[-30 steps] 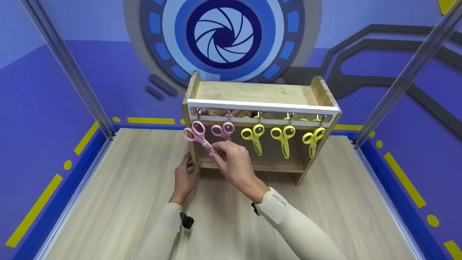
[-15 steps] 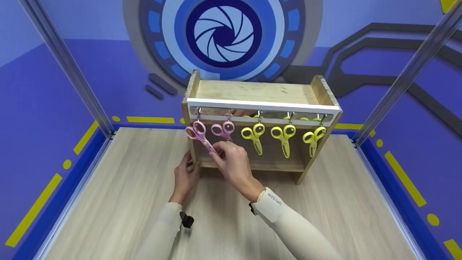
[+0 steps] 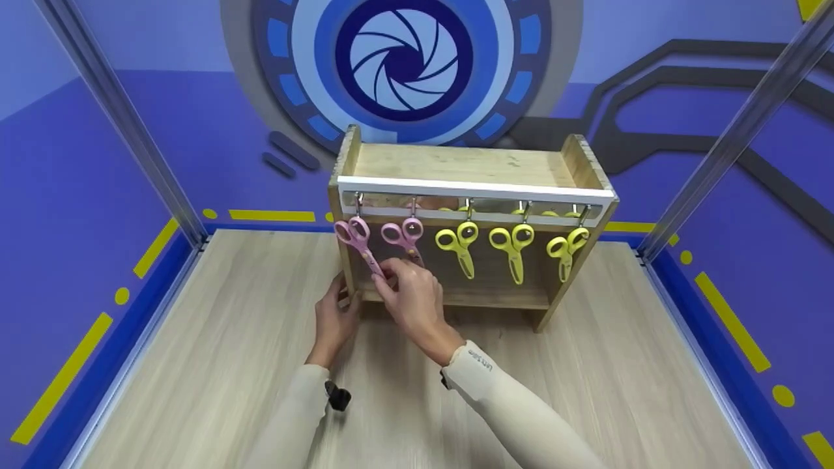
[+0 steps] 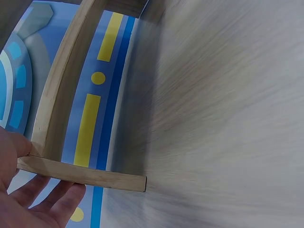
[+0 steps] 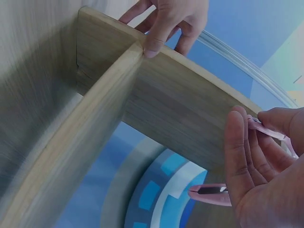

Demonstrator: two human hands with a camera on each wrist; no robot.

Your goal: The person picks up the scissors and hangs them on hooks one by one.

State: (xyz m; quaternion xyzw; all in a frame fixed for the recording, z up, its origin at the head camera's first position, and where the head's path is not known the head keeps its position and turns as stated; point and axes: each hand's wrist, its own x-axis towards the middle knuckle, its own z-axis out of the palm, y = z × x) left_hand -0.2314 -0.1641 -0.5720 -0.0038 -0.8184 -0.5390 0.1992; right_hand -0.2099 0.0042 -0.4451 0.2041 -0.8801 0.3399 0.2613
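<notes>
A pair of pink scissors (image 3: 356, 234) hangs by a handle loop from the leftmost hook, tilted, its tip toward the right. My right hand (image 3: 415, 296) pinches that tip between thumb and fingers, as the right wrist view also shows. Behind the fingers, a second pair of pink scissors (image 3: 404, 233) hangs from the neighbouring hook; its blade end (image 5: 211, 194) shows in the right wrist view. Low on the left, my left hand (image 3: 335, 322) holds the side panel of the wooden shelf (image 3: 456, 166), thumb inside and fingers outside in the left wrist view (image 4: 52, 202).
Yellow scissors (image 3: 460, 244), more yellow scissors (image 3: 512, 247) and a third yellow pair (image 3: 566, 251) hang along the white hook rail (image 3: 475, 190). The shelf stands on a wood-grain table (image 3: 254, 312), before printed blue panels (image 3: 176, 143) with metal posts (image 3: 124, 117) at the corners.
My right hand has shifted slightly left and down, drawing the leftmost scissors' blades a little steeper. More of the second pink pair shows. My left hand stays on the shelf panel.
</notes>
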